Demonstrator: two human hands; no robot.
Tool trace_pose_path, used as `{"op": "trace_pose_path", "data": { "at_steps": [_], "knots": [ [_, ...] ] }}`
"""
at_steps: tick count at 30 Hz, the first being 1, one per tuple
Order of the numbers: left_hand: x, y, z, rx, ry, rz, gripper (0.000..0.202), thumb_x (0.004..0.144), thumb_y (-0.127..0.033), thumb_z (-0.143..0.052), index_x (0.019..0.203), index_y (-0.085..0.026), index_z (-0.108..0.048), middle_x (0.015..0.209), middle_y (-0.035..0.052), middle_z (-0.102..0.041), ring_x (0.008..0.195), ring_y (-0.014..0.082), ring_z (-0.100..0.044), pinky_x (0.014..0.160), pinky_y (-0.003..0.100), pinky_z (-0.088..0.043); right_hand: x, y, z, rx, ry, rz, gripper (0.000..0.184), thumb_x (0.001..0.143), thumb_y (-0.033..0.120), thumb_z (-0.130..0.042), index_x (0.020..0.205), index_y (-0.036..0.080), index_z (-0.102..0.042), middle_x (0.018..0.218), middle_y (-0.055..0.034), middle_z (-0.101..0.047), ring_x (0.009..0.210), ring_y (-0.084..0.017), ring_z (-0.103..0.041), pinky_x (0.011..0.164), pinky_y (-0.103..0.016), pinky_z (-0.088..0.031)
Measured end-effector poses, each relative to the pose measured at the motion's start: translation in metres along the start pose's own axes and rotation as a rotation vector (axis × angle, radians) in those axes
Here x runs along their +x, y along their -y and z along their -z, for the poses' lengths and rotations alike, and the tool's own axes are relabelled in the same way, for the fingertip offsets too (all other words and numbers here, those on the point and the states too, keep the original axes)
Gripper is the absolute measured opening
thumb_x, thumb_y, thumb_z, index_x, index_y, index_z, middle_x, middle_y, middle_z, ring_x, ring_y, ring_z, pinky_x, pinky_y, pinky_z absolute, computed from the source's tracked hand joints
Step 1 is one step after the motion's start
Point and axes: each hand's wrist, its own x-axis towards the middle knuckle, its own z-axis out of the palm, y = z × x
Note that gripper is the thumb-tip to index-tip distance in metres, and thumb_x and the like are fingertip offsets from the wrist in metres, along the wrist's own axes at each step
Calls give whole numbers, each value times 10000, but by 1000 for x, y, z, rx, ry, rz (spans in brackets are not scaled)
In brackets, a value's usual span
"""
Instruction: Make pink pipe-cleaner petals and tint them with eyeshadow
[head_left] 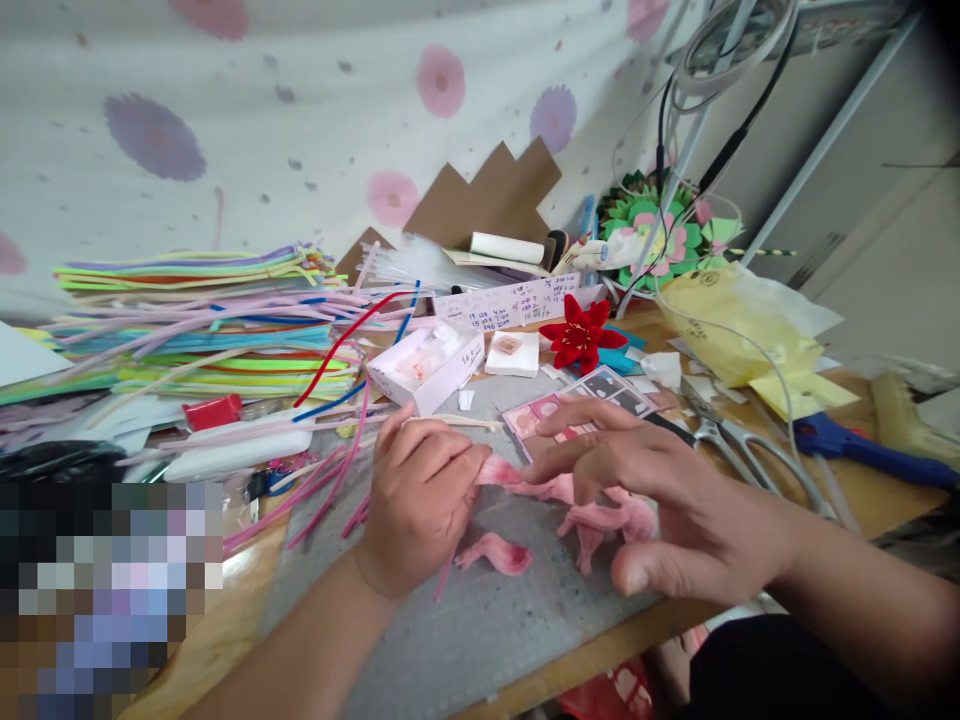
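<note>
My left hand [412, 490] is closed on a pink fuzzy petal [496, 471], which sticks out past the fingertips to the right. A thin pink stem [443, 578] shows below that hand. My right hand [675, 500] is open, fingers spread, over more pink petals [592, 522]; whether it touches them I cannot tell. One loose pink petal [502, 554] with a darker edge lies between the hands on the grey cutting mat [450, 650]. Behind the right fingers is a partly covered palette [525, 418] of pink and dark pans.
Bundles of colored pipe cleaners [217, 375] fill the left side. A small white box [397, 385], a red flower [578, 336] and paper scraps stand behind the hands. At right are scissors [739, 455], a blue-handled tool [870, 450] and a yellow bag [739, 320].
</note>
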Motion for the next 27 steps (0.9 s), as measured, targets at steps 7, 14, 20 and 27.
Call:
{"op": "trace_pose_path", "data": {
  "at_steps": [7, 14, 20, 27],
  "knots": [
    [1, -1, 0, -16, 6, -3, 124, 829, -172, -565, 837, -216, -681, 757, 32, -696, 831, 223, -565, 974, 494, -323, -6, -1, -2, -238, -4, 75, 323, 880, 481, -521, 971, 172, -542, 1123, -131, -643, 1137, -261, -501, 1018, -481, -342],
    [1, -2, 2, -19, 21, 6, 124, 808, -157, -575, 848, -218, -675, 767, 27, -699, 840, 224, -561, 981, 495, -312, -10, -2, -7, -335, 42, 86, 319, 844, 484, -580, 938, 179, -580, 1199, -115, -624, 1218, -299, -447, 1056, -527, -267],
    [1, -3, 1, -27, 13, 12, 128, 823, -165, -557, 838, -213, -674, 760, 28, -695, 841, 221, -560, 987, 492, -312, -8, -3, -9, -305, 60, 92, 341, 822, 478, -613, 954, 166, -575, 1228, -117, -609, 1239, -289, -422, 1070, -495, -268],
    [1, -3, 2, -9, -7, -9, 132, 810, -139, -571, 829, -197, -687, 756, 26, -698, 826, 217, -562, 980, 500, -326, -7, 0, -9, -261, 35, 48, 346, 860, 501, -545, 955, 170, -575, 1171, -122, -632, 1217, -280, -443, 1052, -488, -282]
  ]
}}
